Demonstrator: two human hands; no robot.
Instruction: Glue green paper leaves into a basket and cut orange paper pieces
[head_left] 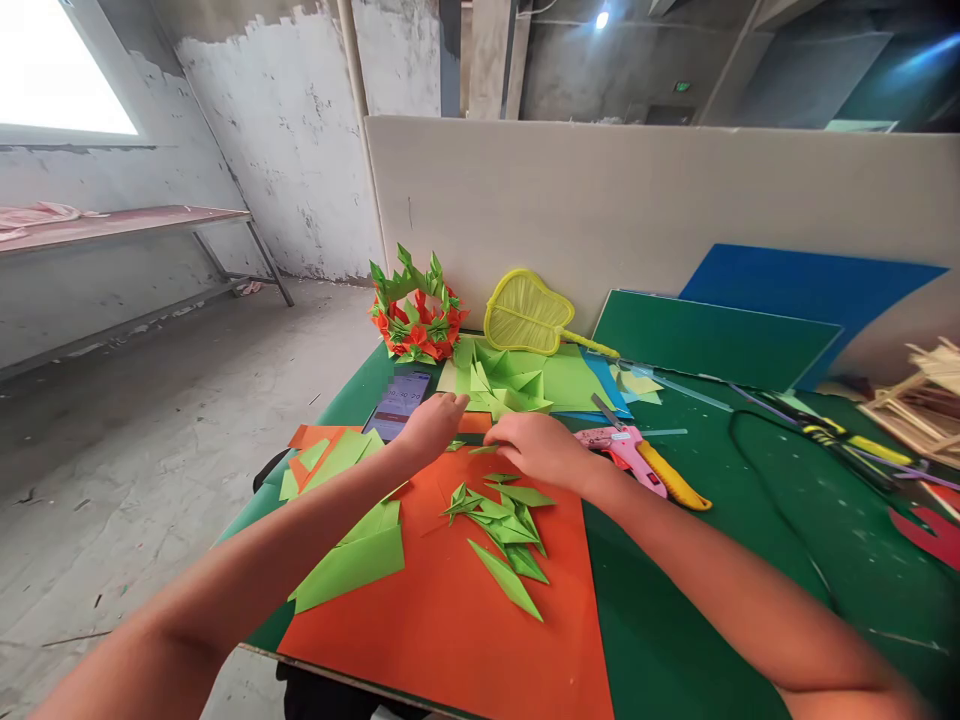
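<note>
Over the far part of an orange paper sheet [450, 650], my left hand [433, 428] has its fingers bent and drawn together. Whatever it may pinch is hidden. My right hand [536, 447] is a short way to the right, fingers curled downward near an orange paper strip [474, 423]; its grip is also hidden. Closer to me lies a loose pile of folded green paper pieces [506, 520], with one long pointed piece [506, 580] apart from it. Green paper sheets [356, 570] lie under my left forearm. Just beyond the hands stands a green folded paper ring [517, 385].
A green and orange paper crown [416, 315], a phone [397, 405] and a yellow fan-shaped item [529, 312] are at the back. A pink glue gun [630, 455] and a yellow-handled cutter [671, 475] lie right of my hand. A black cable [772, 510] crosses the green table [675, 590].
</note>
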